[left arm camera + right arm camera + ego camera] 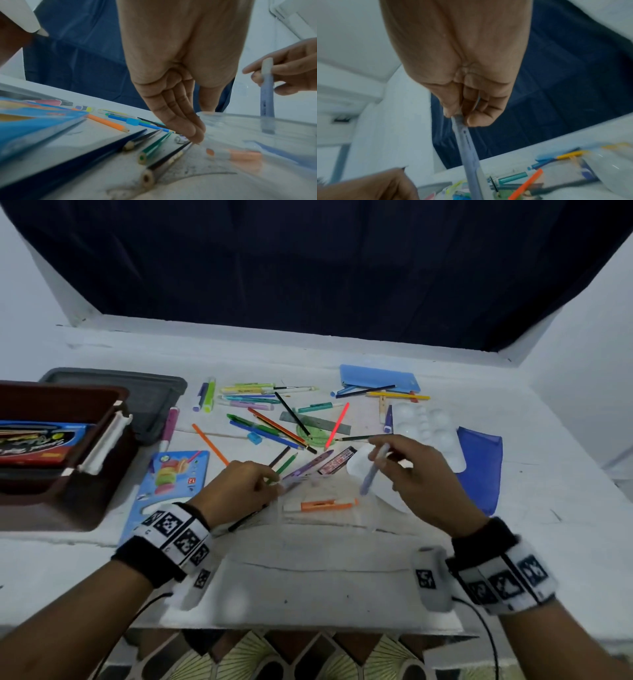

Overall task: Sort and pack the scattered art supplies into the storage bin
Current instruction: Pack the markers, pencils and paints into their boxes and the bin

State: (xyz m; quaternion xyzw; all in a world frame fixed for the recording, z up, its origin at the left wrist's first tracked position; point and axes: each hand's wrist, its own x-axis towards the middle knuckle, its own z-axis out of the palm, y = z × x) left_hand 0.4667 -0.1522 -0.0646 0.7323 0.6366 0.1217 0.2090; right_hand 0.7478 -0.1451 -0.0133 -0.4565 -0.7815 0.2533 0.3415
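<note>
Pinching a pale purple pen (pixel 374 470) upright in right hand (pixel 424 484), left hand (pixel 239 491) fingertips straight, touching a black pencil (pixel 164 159) on white table (pixel 308 570), storage bin (pixel 61 440) at left.

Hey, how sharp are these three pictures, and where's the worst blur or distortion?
Head view: fairly sharp, dim bluish light, table edges bowed by the wide lens. Left wrist view: left hand clear, nearest pencils soft. Right wrist view: most smeared, right hand and pen streaked, clutter below blurred.
</note>
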